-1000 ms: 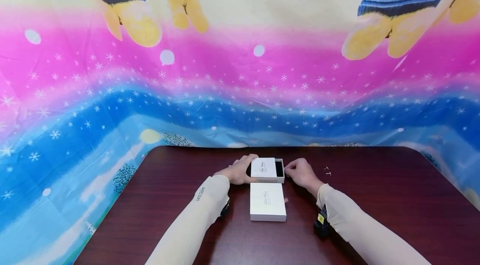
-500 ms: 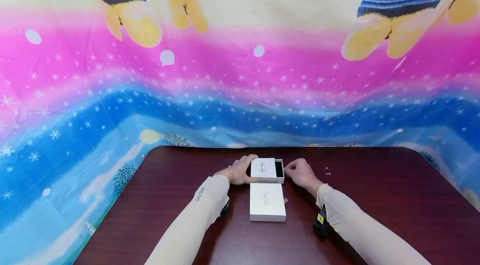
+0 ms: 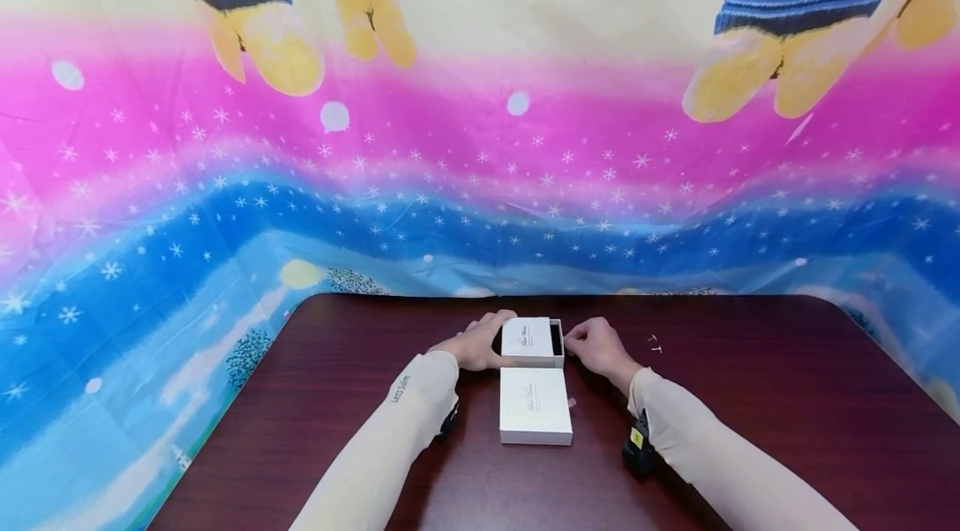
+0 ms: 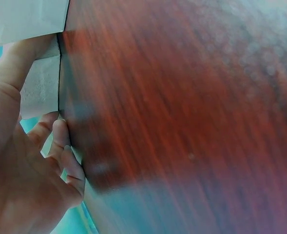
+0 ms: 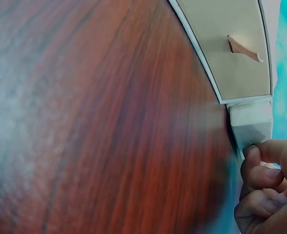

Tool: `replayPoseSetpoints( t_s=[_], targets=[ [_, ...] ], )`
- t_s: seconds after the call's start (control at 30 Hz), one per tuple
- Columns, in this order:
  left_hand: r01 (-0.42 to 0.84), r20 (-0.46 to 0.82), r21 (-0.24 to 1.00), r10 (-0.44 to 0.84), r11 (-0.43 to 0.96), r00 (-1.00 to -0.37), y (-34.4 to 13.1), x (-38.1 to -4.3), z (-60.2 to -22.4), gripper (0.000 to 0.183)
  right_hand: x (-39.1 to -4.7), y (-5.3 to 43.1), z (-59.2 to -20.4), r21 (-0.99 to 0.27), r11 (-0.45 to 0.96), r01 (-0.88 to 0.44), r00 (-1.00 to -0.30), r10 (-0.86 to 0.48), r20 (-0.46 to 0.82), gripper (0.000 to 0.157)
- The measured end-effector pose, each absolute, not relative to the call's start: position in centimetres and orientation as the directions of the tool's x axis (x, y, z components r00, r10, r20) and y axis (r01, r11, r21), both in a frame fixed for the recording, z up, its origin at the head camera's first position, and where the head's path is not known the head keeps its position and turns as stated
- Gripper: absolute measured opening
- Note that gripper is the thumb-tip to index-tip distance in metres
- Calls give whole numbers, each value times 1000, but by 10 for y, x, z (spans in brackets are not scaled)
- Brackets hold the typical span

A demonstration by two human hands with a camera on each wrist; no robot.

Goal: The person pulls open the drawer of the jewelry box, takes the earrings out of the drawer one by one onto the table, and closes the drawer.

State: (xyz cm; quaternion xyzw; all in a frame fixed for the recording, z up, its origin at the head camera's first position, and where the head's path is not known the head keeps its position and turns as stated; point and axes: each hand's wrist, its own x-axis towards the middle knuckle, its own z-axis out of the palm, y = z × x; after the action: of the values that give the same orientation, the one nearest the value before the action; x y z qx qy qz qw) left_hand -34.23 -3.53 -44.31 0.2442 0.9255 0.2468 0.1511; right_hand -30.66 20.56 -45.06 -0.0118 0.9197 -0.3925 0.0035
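Observation:
A small white slide-out box (image 3: 527, 337) lies on the table, its drawer (image 3: 557, 338) sticking out a little on the right, with a dark inside. My left hand (image 3: 477, 345) grips the box's sleeve from the left, thumb on the near side. At the drawer's right end my right hand (image 3: 597, 346) pinches with thumb and forefinger; its ribbon tab is hidden by the fingertips (image 5: 252, 152). The other fingers are curled. Just nearer stands a second, larger-looking white box (image 3: 535, 404), with a pinkish ribbon tab (image 5: 244, 48) on its right end.
Small white T-shaped pieces (image 3: 655, 344) lie on the dark wood table (image 3: 750, 398), right of my right hand. A printed cloth (image 3: 480, 256) hangs behind the table's far edge.
The drawer has slid slightly left into its sleeve, and my right hand has moved left with it. My left hand stays in place on the sleeve.

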Motion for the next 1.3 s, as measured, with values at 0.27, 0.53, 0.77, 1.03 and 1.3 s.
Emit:
replayPoseSetpoints(
  t_s=[0.27, 0.53, 0.77, 1.03, 1.3],
  targets=[
    [376, -168, 514, 520, 771, -838, -35, -345, -448, 84, -307, 201, -450, -729, 684, -13, -1000, -28, -9, 21],
    [363, -175, 520, 512, 773, -841, -34, -350, -452, 86, -308, 199, -450, -731, 683, -22, -999, -33, -1, 20],
    [362, -171, 525, 512, 770, -842, -36, -353, -455, 86, -309, 197, -451, -725, 688, -26, -999, -32, 5, 19],
    [371, -170, 512, 515, 774, -840, -35, -349, -451, 84, -310, 191, -451, -731, 682, -18, -999, -37, -10, 19],
    [359, -170, 522, 507, 774, -845, -34, -348, -451, 83, -311, 188, -452, -723, 690, -21, -999, -32, -2, 19]
  ],
)
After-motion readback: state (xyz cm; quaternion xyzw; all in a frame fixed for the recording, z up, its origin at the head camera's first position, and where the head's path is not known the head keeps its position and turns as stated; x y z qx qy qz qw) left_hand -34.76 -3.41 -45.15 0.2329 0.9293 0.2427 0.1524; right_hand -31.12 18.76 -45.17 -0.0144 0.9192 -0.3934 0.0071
